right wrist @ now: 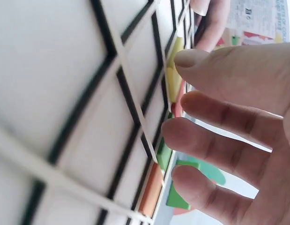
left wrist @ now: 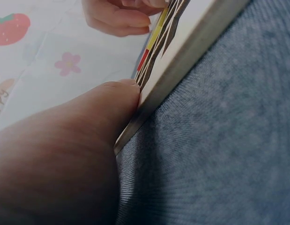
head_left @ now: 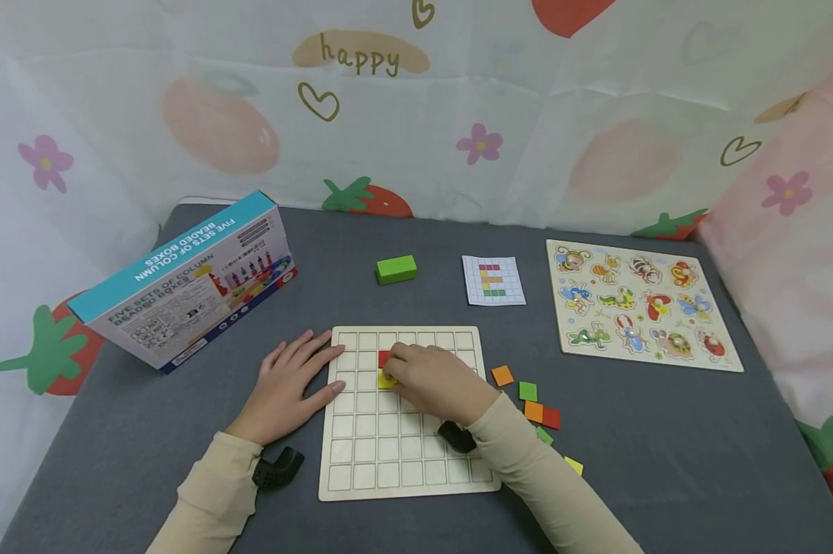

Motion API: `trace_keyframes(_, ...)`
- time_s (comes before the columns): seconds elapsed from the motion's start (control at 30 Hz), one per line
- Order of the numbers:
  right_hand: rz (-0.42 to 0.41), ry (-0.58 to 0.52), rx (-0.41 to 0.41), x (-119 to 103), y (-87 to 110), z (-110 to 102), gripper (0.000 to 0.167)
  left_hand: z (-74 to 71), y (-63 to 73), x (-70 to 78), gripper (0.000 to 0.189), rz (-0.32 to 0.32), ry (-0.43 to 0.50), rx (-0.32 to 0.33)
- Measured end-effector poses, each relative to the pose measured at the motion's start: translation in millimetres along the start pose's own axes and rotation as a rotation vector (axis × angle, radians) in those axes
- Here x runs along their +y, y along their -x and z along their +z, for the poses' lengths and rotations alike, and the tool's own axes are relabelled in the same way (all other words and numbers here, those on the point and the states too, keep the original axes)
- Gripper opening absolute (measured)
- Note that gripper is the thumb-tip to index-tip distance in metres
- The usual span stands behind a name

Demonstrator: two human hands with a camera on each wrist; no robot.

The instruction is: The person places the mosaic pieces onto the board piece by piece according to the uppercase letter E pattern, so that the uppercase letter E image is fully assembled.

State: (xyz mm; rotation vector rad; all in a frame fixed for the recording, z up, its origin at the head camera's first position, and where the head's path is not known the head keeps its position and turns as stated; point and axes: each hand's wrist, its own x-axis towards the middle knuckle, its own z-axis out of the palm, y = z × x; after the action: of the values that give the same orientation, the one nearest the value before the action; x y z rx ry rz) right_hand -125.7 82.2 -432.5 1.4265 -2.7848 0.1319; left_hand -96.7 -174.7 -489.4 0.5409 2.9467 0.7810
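Observation:
A pale wooden grid board [head_left: 363, 473] lies on the table. My left hand [head_left: 292, 385] rests flat at its left edge, fingers straight, thumb [left wrist: 112, 101] on the rim. Over the upper part of the board, my right hand [head_left: 440, 381] pinches a yellow tile [head_left: 386, 382] at a cell; thumb and fingertips touch it, though the fingers partly cover the grip. Just above it, a red tile [head_left: 383, 358] sits in the grid. Beyond the fingers, the right wrist view shows a green tile [right wrist: 164, 154] and an orange tile [right wrist: 152, 193] on the board.
Several loose tiles, such as an orange tile [head_left: 503, 375] and a green tile [head_left: 528, 391], lie right of the board. Behind it are a green block [head_left: 396, 269] and a pattern card [head_left: 494, 281]. A box [head_left: 195, 281] stands left; an insect puzzle board [head_left: 641, 304] lies right.

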Motion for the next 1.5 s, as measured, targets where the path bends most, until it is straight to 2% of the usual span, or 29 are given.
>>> trace_keyframes(0.17, 0.036, -0.040, 0.048, 10.1, 18.0, -11.9, 0.011, 1.0, -0.7, 0.6, 0.061, 0.002, 0.003, -0.007)
trace_keyframes(0.33, 0.135, -0.073, 0.065, 28.3, 53.3, -26.1, 0.017, 1.1, -0.2, 0.5, 0.060, 0.012, 0.010, 0.001)
trace_keyframes(0.43, 0.230, -0.094, 0.045, 39.3, 79.6, -32.2, 0.017, 1.2, 0.2, -0.5, 0.060, 0.017, 0.008, 0.013)
trace_keyframes(0.6, 0.387, -0.148, -0.040, 52.1, 122.3, -34.5, 0.015, 0.3, 1.1, -1.0, 0.060, 0.017, 0.009, 0.014)
trace_keyframes(0.77, 0.480, -0.214, -0.103, 57.1, 152.3, -30.1, 0.019, -1.0, -0.1, -0.1, 0.059, 0.019, 0.009, 0.017)
trace_keyframes(0.9, 0.483, -0.230, -0.111, 58.3, 164.1, -24.5, 0.023, -0.8, -0.3, 0.3, 0.060, 0.010, 0.003, 0.004)
trace_keyframes(1.13, 0.475, -0.195, -0.050, 64.9, 169.6, -16.3, 0.024, -0.4, 0.6, 1.1, 0.060, -0.001, 0.005, -0.007)
trace_keyframes(1.5, 0.559, -0.222, -0.103, 70.8, 182.8, -23.0, 0.030, 0.2, 0.6, 0.6, 0.060, 0.005, 0.005, 0.005)
